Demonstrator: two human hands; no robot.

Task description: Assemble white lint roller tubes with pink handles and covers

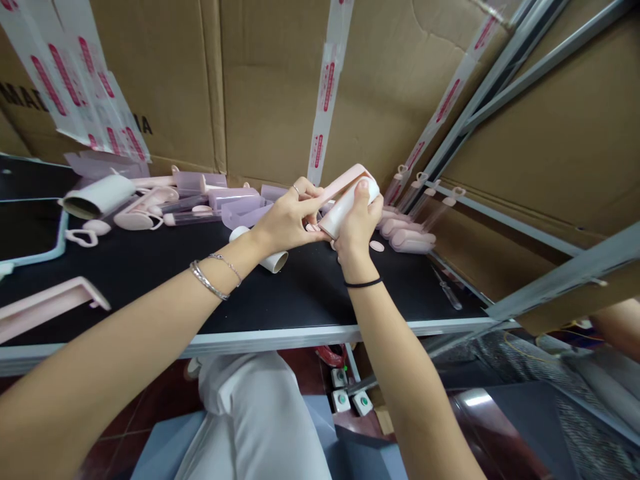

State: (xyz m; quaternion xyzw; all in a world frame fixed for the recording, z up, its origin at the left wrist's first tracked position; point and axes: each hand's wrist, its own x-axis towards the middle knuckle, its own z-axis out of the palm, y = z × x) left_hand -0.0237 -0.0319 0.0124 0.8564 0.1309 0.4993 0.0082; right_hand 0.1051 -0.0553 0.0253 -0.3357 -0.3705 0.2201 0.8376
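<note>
cardboard walls behind, hung with strips of white and red printed tape; below them a black counter with a pale metal front edge. left hand curled around the near end of a white cylinder, thumb and fingers closed on it, ring on one finger, two thin bracelets on the wrist. right hand wrapped over the same white cylinder from the other side, thumb pressed on its upper end, black band on the wrist. white cylinder held tilted, just above the counter's far middle, set against a pink casing that slanted up behind the fingers; whether seated inside it or only touching could not be told. second white tube lying on its side on the counter, just under the left wrist. to the left, a heap of pale lilac and pink parts, a larger white roll and a pink heart-shaped loop, well apart from the hands. pink capsule-shaped pieces resting right of the hands, a small pink disc near the right wrist. pink tray edge at the near left. metal frame bars slanting down on the right. white trousers visible beneath the counter edge.
</note>
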